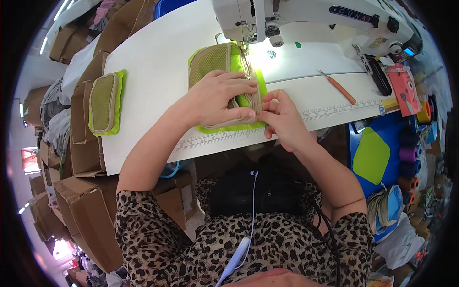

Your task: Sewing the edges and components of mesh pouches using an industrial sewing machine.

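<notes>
A tan mesh and lime green fabric pouch piece (215, 60) lies on the white sewing table (153, 62), under the needle area of a white sewing machine (306, 16). My left hand (217, 95) lies flat over the pouch, fingers pinching its tan edge binding. My right hand (282, 117) pinches the same binding at the near right corner of the piece. Both hands grip the fabric close together, just in front of the presser foot.
A second tan and green pouch piece (105, 103) lies at the table's left edge. An orange-handled tool (340, 88) rests right of the machine bed. Cardboard boxes (86, 143) stand left. A blue bin with a green panel (372, 158) and thread spools (409, 153) sit right.
</notes>
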### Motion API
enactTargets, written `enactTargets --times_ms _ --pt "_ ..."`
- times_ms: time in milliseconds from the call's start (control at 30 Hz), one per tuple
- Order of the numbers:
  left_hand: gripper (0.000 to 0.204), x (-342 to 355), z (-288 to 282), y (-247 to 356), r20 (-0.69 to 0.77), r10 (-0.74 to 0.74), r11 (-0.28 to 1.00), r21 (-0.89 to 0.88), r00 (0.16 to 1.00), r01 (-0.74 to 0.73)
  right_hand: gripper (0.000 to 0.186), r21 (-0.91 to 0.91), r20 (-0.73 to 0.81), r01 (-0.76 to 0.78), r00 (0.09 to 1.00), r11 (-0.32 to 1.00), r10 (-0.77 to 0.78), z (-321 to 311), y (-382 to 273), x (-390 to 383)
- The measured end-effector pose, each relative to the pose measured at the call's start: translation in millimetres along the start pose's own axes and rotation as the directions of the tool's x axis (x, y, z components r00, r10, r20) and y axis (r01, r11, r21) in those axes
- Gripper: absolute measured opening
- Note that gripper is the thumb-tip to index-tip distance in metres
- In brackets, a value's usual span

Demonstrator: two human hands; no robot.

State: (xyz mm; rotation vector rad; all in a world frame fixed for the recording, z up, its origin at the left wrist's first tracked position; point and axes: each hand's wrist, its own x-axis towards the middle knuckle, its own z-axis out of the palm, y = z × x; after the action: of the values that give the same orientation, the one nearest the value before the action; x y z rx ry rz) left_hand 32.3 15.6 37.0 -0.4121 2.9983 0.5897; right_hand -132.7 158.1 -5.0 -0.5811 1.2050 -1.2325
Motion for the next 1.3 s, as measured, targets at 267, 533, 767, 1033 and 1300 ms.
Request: enactTargets --times_ms 267,533,767,1033,1300 --pt "0.05 6.8 -9.4 2.7 -0.035 -0.14 0.99 -0.027 0.99 0.139 0.033 -0.054 0.032 -0.042 0.999 0.998 0.044 -2.4 -1.5 0.1" --pt "0.037 26.0 -5.9 -17.4 -0.141 -0.03 0.996 0.082 0.99 0.042 0.05 0.125 0.023 -0.07 0.997 0.99 0.068 -10.1 -6.4 -4.5" --pt "0.039 15.1 -11.2 -11.6 -0.07 -0.04 0.997 0.062 0.997 0.045 0.056 0.049 0.215 -0.207 0.958 0.977 0.192 -15.4 -12.6 4.8" --pt "0.04 25.3 -13.7 -3.2 -0.039 -0.038 0.991 0.128 0.999 0.043 0.045 0.134 0.343 -0.277 0.914 0.952 0.217 -30.6 -14.8 9.8" --pt "0.042 19.7 12.3 -9.3 -0.149 -0.026 0.986 0.158 0.989 0.05 0.056 0.008 0.234 -0.131 0.964 0.991 0.126 -23.2 -23.1 -14.4"
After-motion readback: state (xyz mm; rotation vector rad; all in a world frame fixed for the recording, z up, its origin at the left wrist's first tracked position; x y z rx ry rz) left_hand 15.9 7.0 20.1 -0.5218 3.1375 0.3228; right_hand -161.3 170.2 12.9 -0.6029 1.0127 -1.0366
